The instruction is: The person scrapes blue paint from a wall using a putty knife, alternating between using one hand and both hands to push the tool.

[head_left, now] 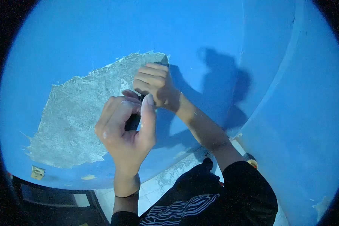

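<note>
In the head view, my left hand (pixel 126 126) curls around a black handle (pixel 132 122), its thumb pointing up. Most of the handle is hidden by the fingers, and so is whatever it belongs to. Just above and to the right, my right hand (pixel 154 83) is closed in a fist, back of the hand towards me, close to the wall. What it grips is hidden. A dark edge (pixel 164 61) shows beyond its knuckles; I cannot tell whether it is a tool or shadow. Both hands are in front of a rough grey patch (pixel 75 116) on the wall. Whitish smears mark my left fingers.
Blue painted wall (pixel 113 26) surrounds the grey patch, with a corner on the right. A beige wall fitting (pixel 37 172) sits low on the left. Below it stands a dark piece of furniture (pixel 56 201). White floor tiles (pixel 154 194) and a small round container (pixel 253 163) are below.
</note>
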The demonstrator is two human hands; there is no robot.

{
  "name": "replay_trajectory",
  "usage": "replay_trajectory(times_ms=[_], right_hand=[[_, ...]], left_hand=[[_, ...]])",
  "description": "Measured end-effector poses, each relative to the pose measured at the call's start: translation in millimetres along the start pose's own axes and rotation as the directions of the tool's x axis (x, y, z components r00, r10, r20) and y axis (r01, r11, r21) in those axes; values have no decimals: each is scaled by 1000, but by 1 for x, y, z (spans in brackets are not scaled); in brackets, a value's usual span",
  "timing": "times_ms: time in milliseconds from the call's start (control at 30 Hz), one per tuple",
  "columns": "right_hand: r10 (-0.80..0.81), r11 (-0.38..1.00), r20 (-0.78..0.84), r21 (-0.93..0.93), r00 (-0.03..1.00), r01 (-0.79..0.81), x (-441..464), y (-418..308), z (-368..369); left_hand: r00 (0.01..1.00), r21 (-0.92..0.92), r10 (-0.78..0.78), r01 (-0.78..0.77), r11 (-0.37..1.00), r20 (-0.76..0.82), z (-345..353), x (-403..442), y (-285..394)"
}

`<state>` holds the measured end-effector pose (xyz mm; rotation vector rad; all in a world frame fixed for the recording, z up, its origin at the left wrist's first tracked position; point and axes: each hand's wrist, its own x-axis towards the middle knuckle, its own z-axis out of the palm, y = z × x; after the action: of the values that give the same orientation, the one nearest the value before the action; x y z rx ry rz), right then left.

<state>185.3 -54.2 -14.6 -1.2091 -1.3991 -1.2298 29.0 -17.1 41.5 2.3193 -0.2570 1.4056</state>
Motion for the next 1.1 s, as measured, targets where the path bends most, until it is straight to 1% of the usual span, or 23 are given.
replay_trajectory(times_ms=[33,100,133,167,233,267,367,400,433,500,533,567,600,633,767,800,833,867,900,967,1000,1033,1100], right_hand=[[9,1000,-2,-4,1000,-9,-2,-4,2],[-51,996,-158,59,986,61,-2,-2,12],[-18,1000,-200,5,980,19,-2,4,15],[-12,1000,-198,13,980,15,-7,4,16],[-29,997,-106,-72,994,22,5,-6,6],[-48,996,-69,-80,996,42,6,-11,8],[-55,998,-105,-38,993,51,7,-36,29],[-62,995,-49,-76,997,58,7,-35,27],[-56,996,-49,-76,997,52,7,-37,25],[-42,999,-92,-24,995,40,11,-38,20],[-39,999,-93,-25,995,36,10,-40,18],[-61,997,-168,26,984,66,10,-40,15],[-77,993,-241,74,967,97,9,-40,12],[-72,994,-242,67,968,91,8,-41,10],[-74,993,-275,68,958,96,7,-41,6],[-86,991,-292,77,952,114,7,-40,6],[-87,991,-295,73,952,114,7,-39,5],[-103,989,-315,69,943,131,8,-38,4],[-120,986,-335,67,935,150,8,-37,4],[-133,985,-341,56,931,162,6,-36,5],[-143,984,-347,46,927,170,7,-34,6],[-147,984,-350,44,925,173,8,-33,7],[-154,970,-429,105,890,218,7,-34,9]], left_hand=[[1000,-2,0,0,1000,9,-3,-4,1],[998,-136,-7,-2,991,-67,-6,-5,0],[999,-103,-25,21,994,-40,0,0,-4],[999,-98,-33,29,995,-39,1,4,-8],[983,-107,-28,8,994,-183,0,10,-17],[990,-89,-83,73,993,-116,-6,11,-21],[986,-94,-103,91,991,-131,-9,4,-23],[986,-121,-105,89,989,-133,-8,2,-24],[986,-120,-107,92,988,-127,-9,1,-23],[978,-142,0,-30,989,-209,-10,4,-19],[981,-88,68,-85,992,-179,-22,4,-10],[978,-155,39,-72,985,-207,-28,1,0],[977,-134,76,-104,986,-201,-36,-2,4],[975,-114,109,-133,985,-194,-43,-5,7],[975,-87,121,-139,987,-186,-47,-12,18],[948,-40,264,-275,961,-176,-53,-13,15],[901,5,403,-407,913,-160,-60,-15,14],[902,-99,398,-417,903,-170,-67,-20,15],[900,-100,400,-420,902,-171,-75,-26,15],[873,6,399,-414,910,-280,-86,-35,14],[832,79,450,-450,890,-326,-68,-33,16],[829,81,454,-454,887,-326,-52,-28,15],[921,29,320,-322,946,-222,-25,-19,13]])
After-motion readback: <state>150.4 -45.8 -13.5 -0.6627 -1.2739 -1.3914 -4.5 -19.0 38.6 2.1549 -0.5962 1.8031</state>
